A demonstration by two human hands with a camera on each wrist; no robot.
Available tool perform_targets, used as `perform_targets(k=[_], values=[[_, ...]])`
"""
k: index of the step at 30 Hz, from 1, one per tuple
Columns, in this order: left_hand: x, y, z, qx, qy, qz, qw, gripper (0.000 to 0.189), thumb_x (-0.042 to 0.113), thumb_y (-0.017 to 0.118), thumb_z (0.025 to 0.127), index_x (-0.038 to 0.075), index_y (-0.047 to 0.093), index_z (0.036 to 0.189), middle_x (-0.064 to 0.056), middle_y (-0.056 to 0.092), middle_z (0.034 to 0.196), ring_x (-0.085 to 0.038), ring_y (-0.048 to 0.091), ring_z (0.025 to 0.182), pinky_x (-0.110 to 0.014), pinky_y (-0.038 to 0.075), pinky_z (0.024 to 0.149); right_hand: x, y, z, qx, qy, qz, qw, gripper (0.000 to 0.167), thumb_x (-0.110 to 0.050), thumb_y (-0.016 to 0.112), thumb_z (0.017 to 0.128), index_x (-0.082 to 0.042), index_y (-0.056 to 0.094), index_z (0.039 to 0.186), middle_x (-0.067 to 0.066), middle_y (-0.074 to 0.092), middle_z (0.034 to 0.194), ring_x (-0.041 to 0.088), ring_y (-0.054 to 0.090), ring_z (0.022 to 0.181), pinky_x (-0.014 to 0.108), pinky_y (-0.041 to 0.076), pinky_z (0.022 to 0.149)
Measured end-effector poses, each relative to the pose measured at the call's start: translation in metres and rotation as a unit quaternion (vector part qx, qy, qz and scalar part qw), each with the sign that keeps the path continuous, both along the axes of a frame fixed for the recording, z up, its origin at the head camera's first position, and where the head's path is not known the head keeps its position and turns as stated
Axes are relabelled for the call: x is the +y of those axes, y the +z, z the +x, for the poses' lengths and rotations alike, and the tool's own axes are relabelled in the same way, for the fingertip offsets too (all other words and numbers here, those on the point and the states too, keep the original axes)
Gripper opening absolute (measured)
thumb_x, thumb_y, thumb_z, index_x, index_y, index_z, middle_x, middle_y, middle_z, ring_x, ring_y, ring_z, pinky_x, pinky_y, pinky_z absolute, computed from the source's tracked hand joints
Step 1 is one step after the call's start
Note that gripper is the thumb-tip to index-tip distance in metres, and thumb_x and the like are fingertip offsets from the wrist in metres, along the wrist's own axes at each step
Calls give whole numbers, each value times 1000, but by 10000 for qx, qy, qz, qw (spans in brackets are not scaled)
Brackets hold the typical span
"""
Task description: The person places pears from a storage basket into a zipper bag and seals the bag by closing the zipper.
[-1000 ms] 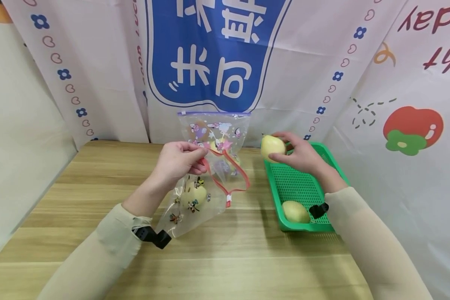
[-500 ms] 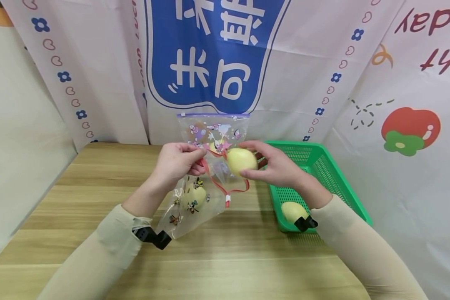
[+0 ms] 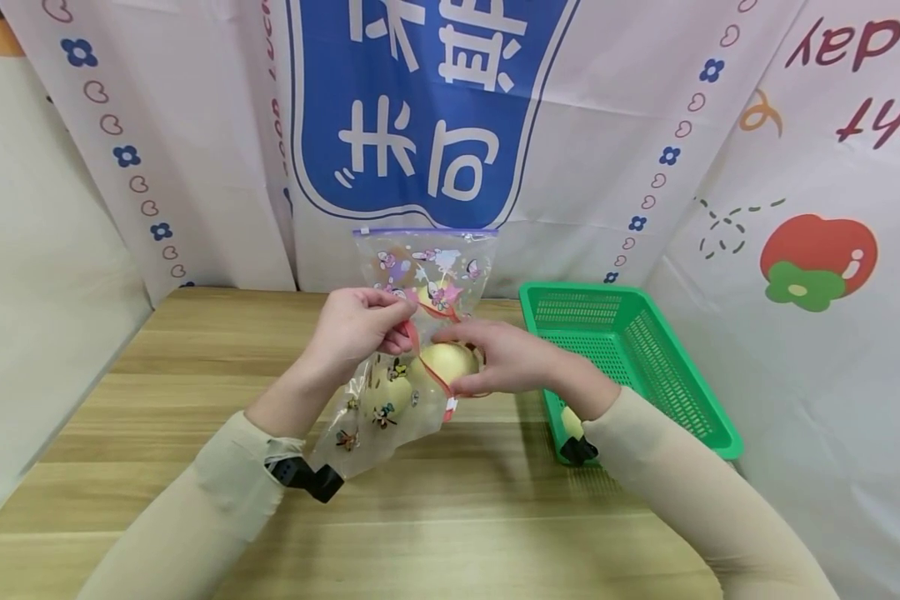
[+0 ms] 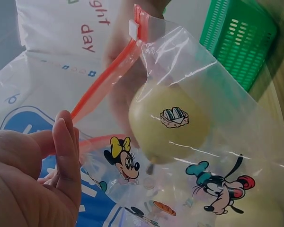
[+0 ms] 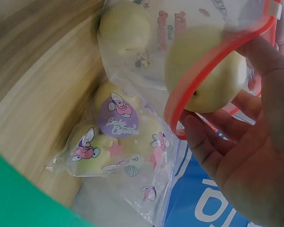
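My left hand [image 3: 363,329] pinches the red zip edge of a clear zip bag [image 3: 367,446] printed with cartoon figures. Its mouth gapes toward the right. My right hand [image 3: 513,358] grips a pale yellow pear [image 3: 450,362] between thumb and fingers, part-way inside that mouth. In the right wrist view, the red zip strip [image 5: 199,78] crosses in front of this pear. The left wrist view has the held pear [image 4: 168,120] behind the clear plastic, its stem pointing down. Lower in the same bag lies another pear [image 3: 388,398].
Behind stands a second clear bag [image 3: 472,250] with a purple zip and fruit inside, near the printed cloth backdrop [image 3: 570,167]. At the right, a green plastic basket [image 3: 693,375] holds a pear [image 3: 572,423], partly hidden by my right sleeve. All stand on a wooden table [image 3: 450,517].
My right hand has carried the pear leftward and down from above the green basket into the red-zip bag's mouth. The left hand has stayed in place, pinching the edge.
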State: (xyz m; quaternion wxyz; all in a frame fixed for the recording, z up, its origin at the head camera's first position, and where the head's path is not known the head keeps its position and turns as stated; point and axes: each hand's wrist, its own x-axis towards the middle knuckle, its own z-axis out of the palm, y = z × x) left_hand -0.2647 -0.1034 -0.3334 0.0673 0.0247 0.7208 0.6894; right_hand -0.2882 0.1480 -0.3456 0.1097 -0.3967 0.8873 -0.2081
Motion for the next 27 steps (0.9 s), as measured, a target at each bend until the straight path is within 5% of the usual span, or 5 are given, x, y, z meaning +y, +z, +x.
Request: perform_targets(k=[11, 15, 22, 27], values=[[0, 2, 2, 118, 80, 3, 9999, 35, 15, 72, 108, -14, 71, 128, -2, 74, 72, -6, 68, 54, -21, 63, 57, -23, -2, 1, -145, 823, 420, 9956, 59, -18, 84, 98, -19, 62, 152, 1, 61, 156, 19, 64, 126, 39, 61, 105], [-1, 3, 2, 208, 83, 71, 9997, 36, 15, 71, 108, -15, 70, 127, 0, 74, 71, -6, 67, 53, -21, 62, 55, -32, -2, 4, -254, 833, 228, 9959, 60, -17, 81, 100, -14, 59, 155, 6, 58, 158, 22, 64, 132, 37, 62, 108], [-5, 3, 3, 303, 44, 111, 9995, 35, 16, 71, 108, -15, 70, 125, 1, 74, 69, -5, 68, 53, -21, 63, 56, -40, 2, 6, 54, 785, -443, 9959, 23, -11, 71, 106, -8, 68, 128, 9, 67, 132, 24, 67, 130, 26, 63, 104], [-9, 2, 4, 319, 97, 104, 9994, 31, 16, 70, 108, -11, 71, 124, 2, 74, 70, -5, 68, 55, -21, 63, 57, -23, 7, 7, 152, 493, -436, 9977, 27, -15, 69, 108, -9, 71, 134, 9, 73, 134, 20, 72, 120, 30, 65, 100]])
